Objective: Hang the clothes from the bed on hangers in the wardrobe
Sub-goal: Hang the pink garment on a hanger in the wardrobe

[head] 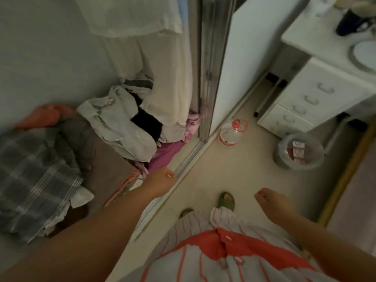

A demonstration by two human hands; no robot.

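Plaid grey fabric (34, 176) lies heaped at the far left on the wardrobe floor (109, 159), partly over a brown garment (81, 137). Beside it, a pale grey-white shirt (118, 123) sits crumpled over a black item (146, 123) and magenta cloth (164, 153). Above these, cream garments (162, 78) hang inside the wardrobe; no hanger is clearly visible on them. An orange hanger-like piece (124, 188) lies near the sliding-door track (183, 165).

The left hand (160, 180) reaches toward the track with fingers curled under; it appears to hold nothing, though the blur leaves this uncertain. The right hand (272, 202) hangs over the floor, fingers loosely curled, empty.

Further right stand a water jug (232, 133), a waste bin (299, 153) and a white drawer unit (313, 98).

Assessment: the bed is out of view, so the remaining clothes cannot be counted. Neither hand carries a garment; further hanging is likely outstanding.
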